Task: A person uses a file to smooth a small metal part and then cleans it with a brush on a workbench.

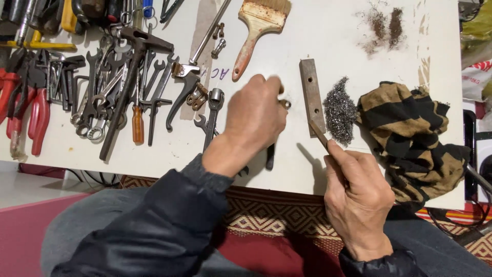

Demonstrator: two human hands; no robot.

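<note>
My left hand (254,115) closes over a small dark metal tool (270,154) on the white table (328,31). My right hand (359,197) pinches a thin brown stick (319,134) beside the rusty drilled flat bar (312,95).

You are looking down at a bench with very little packaging in view. At the far right edge, beside the white table (318,31), a crinkled yellow-green plastic bag (477,28) is lying near the top corner. Just below it, a white wrapper with red printed marks (476,77) is showing, cut off by the frame. Lower on the same edge, a dark, flat, upright slab (469,149) is standing beyond the striped cloth; it may be a screen, though the view is too cropped to tell. You are seeing no signs.
</note>
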